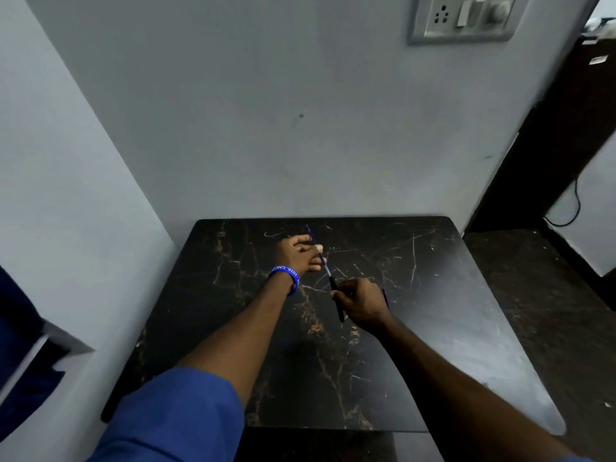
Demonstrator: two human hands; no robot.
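Observation:
Over a black marble-patterned table (433, 311) both my hands hold parts of a pen. My left hand (300, 253), with a blue wristband on the wrist, pinches a thin blue refill (325, 266) that slants up and away to a tip near the table's far edge. My right hand (361, 303) grips the dark pen barrel (336, 298), whose lower end sticks out below the fingers. The refill's near end meets the barrel's top between the two hands. A blue sleeve covers my left upper arm.
The table stands in a corner against pale walls. A switch and socket plate (465, 16) is high on the back wall. A dark wooden cabinet (566, 135) and a dark floor lie to the right. A black cable (573, 208) hangs by the cabinet.

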